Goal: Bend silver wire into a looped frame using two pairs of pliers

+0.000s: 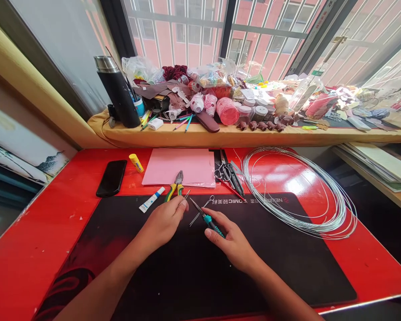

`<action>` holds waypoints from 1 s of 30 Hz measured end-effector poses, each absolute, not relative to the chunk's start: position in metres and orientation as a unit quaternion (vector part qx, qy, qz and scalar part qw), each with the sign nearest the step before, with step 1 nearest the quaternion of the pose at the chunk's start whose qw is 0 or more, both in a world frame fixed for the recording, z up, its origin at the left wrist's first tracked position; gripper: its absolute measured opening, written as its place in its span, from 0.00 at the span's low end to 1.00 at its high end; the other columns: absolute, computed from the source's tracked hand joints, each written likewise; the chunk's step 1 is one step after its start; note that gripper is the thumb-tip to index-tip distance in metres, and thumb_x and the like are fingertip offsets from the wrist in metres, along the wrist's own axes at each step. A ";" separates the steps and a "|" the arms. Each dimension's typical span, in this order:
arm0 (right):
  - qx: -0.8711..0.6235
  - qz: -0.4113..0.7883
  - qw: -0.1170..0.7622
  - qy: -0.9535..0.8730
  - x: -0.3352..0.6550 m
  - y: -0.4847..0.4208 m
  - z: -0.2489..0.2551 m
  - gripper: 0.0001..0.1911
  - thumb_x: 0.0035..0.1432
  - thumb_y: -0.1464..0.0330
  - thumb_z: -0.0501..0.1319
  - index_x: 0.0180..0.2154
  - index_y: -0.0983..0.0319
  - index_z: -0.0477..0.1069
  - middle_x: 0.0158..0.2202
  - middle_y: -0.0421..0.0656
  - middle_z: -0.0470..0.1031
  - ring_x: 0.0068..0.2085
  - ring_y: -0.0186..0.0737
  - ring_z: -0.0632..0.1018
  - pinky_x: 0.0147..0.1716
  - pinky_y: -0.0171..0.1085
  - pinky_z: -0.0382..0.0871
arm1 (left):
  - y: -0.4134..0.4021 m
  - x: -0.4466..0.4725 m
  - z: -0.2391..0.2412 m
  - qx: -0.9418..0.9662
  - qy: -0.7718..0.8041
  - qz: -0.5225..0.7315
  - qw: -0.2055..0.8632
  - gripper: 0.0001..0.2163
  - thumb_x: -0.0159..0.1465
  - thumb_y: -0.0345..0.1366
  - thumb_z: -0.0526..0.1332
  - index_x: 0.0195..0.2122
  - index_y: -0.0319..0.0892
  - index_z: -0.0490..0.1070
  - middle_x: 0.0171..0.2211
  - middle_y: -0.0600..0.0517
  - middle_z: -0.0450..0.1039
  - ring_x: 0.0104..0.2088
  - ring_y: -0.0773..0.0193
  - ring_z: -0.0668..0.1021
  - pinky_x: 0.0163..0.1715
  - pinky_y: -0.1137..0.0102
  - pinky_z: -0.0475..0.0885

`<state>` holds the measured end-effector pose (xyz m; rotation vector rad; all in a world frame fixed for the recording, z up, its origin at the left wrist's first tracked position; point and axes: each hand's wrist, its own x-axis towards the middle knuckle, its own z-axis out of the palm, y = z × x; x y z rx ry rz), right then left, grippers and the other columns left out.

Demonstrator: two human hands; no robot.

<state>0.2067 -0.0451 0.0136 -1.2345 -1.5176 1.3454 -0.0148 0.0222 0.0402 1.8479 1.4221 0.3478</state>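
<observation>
Two bare arms point(115, 278) stretch over a black desk mat point(287, 276). The left hand point(167, 220) pinches a short wire point(186, 195). The right hand point(232, 238) is wrapped around needle-nose pliers point(208, 220).

Lots of bare mat lies at the front and under the right arm. Past the left hand it is tight: yellow and green pliers point(179, 177) sit right there, with a white and blue tube point(152, 199) on their left. Pink paper point(178, 166) and silver scissors point(225, 172) lie farther back on the red desk point(33, 240). On the right, a big coil of wire point(334, 227) lies partly on the mat and goes close to the desk's right edge. A black phone point(112, 178) lies to the left.

The short wire is thin and shiny, and its tip pokes up past the fingers. The slim, pointy pliers are near it, not touching. Between the hands, on the mat, lies a bent wire point(211, 198) with a little round loop at its far end.
</observation>
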 end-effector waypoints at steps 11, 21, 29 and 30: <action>-0.481 0.550 0.369 -0.575 0.206 -0.044 0.017 0.29 0.65 0.53 0.64 0.64 0.54 0.69 0.61 0.47 0.73 0.63 0.51 0.71 0.65 0.50 0.60 | 0.018 -0.009 0.047 0.744 0.572 0.060 0.340 0.14 0.73 0.43 0.45 0.35 0.48 0.65 0.31 0.51 0.75 0.35 0.55 0.78 0.34 0.66 0.64; -0.491 0.526 0.356 -0.597 0.206 -0.044 0.014 0.29 0.66 0.53 0.63 0.65 0.54 0.68 0.58 0.47 0.74 0.59 0.51 0.73 0.63 0.49 0.63 | 0.016 -0.006 0.047 0.792 0.577 -0.038 0.196 0.15 0.76 0.38 0.41 0.43 0.44 0.67 0.34 0.45 0.80 0.36 0.49 0.82 0.31 0.65 0.63; -0.493 0.522 0.355 -0.599 0.206 -0.045 0.013 0.28 0.66 0.55 0.63 0.65 0.53 0.68 0.57 0.46 0.74 0.58 0.50 0.74 0.62 0.47 0.63 | 0.014 -0.006 0.051 0.794 0.572 -0.054 0.196 0.15 0.75 0.38 0.41 0.42 0.44 0.67 0.33 0.45 0.80 0.35 0.48 0.83 0.30 0.64 0.65; -0.495 0.519 0.355 -0.600 0.205 -0.045 0.013 0.28 0.66 0.55 0.63 0.65 0.53 0.68 0.56 0.46 0.75 0.58 0.49 0.74 0.61 0.46 0.64 | 0.014 -0.005 0.049 0.797 0.575 -0.059 0.177 0.15 0.75 0.37 0.41 0.43 0.43 0.67 0.33 0.44 0.80 0.35 0.47 0.83 0.30 0.64 0.65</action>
